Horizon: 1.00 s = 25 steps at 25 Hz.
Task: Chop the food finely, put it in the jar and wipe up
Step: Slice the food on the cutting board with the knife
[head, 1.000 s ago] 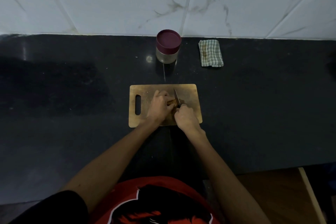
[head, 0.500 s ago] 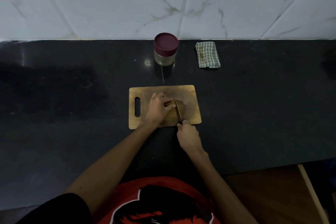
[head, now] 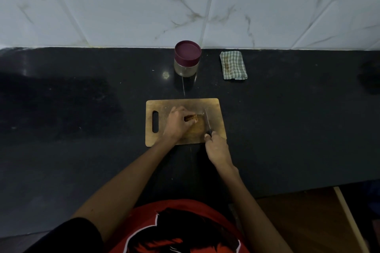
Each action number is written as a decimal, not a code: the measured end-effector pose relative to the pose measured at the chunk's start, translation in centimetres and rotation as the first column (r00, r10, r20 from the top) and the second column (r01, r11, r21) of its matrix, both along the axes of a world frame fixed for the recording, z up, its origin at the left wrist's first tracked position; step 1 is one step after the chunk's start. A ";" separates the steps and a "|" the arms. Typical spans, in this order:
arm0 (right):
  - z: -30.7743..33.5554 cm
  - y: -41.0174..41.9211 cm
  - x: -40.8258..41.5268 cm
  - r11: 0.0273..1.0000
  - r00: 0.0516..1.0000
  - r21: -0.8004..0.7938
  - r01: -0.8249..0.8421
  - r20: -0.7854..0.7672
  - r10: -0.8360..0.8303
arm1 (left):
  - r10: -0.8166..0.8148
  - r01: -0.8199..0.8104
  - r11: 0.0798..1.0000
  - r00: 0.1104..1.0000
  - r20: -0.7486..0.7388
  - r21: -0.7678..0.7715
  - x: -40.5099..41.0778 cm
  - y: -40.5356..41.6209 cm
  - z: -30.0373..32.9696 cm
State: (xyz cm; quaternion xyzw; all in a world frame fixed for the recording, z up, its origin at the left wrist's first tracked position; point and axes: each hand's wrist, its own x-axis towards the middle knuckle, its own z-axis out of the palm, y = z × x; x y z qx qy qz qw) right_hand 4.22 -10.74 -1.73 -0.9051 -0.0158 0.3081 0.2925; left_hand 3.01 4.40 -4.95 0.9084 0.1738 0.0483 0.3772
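A wooden chopping board point(head: 214, 109) lies on the black counter. On it sits a small brown piece of food point(head: 192, 118), and my left hand point(head: 177, 124) pinches it from the left with curled fingers. My right hand point(head: 217, 148) grips the dark handle of a knife point(head: 207, 120) at the board's near edge. The blade points away from me, just right of the food. A glass jar point(head: 186, 68) with a maroon lid point(head: 187, 51) on it stands behind the board. A folded green checked cloth point(head: 233, 64) lies to the jar's right.
The dark counter point(head: 82, 109) runs left and right, and a white marble-tiled wall point(head: 185, 2) rises right behind the jar. A wooden surface point(head: 308, 217) shows below the counter's front edge at lower right.
My right hand has drawn the knife back toward me, off the food to the board's near edge. My left hand has stayed on the food.
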 end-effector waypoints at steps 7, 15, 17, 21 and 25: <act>-0.9 -1.2 -1.5 0.974 0.948 0.120 0.194 -0.277 -0.154 | 0.001 -0.001 1.000 0.999 0.036 0.002 0.0 0.0 -0.2; 0.9 -2.4 -0.7 0.951 0.935 0.225 0.213 -0.329 -0.132 | -0.006 0.005 1.000 0.999 0.035 0.020 -0.1 0.1 0.0; 1.1 -1.8 -0.6 0.971 0.969 0.209 0.113 -0.241 -0.061 | -0.006 0.005 1.000 0.999 0.033 0.022 -0.2 0.0 -0.1; 0.9 -0.3 -0.6 0.994 0.994 0.095 -0.061 -0.088 0.070 | -0.004 0.003 1.000 0.999 0.033 0.023 -0.1 0.0 0.0; 0.4 0.5 -0.6 0.991 0.991 0.005 -0.133 -0.018 0.133 | -0.009 0.008 1.000 1.000 0.023 0.018 -0.1 0.0 0.0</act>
